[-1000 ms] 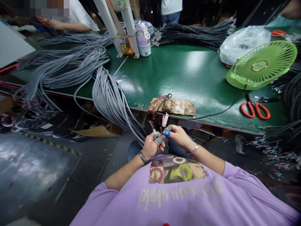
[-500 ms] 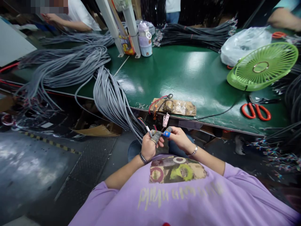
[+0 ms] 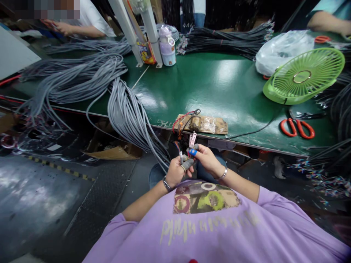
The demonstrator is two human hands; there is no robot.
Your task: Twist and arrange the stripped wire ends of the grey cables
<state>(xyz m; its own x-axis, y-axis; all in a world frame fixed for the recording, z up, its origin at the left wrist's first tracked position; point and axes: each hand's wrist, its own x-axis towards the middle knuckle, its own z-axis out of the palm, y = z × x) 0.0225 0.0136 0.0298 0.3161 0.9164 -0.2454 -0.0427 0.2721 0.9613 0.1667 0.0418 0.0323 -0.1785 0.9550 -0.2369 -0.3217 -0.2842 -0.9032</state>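
Observation:
My left hand (image 3: 176, 173) is closed around the end of a grey cable (image 3: 181, 156), its thumb wrapped in grey tape. Thin coloured wires (image 3: 177, 146) fan out from the stripped end, pointing up toward the table edge. Close beside it, my right hand (image 3: 207, 159) is pinched on thin wires, with blue tape on the thumb and grey wrap on a fingertip. Those fingertips partly hide the wires. Just above them a pink clip (image 3: 192, 138) hangs at the edge, below a taped piece of wood (image 3: 211, 124) with red and black leads.
Grey cable bundles (image 3: 127, 109) drape over the green table (image 3: 203, 87) at left. Red-handled scissors (image 3: 296, 128), a green fan (image 3: 303, 76) and a plastic bag (image 3: 283, 53) are at right. A bottle (image 3: 167, 47) stands near a post; black cables (image 3: 225, 41) lie behind. Co-workers are across the table.
The cable end in my left hand has turned more upright and shifted right. My right hand has moved slightly up and left, its fingertips now on wires by the pink clip.

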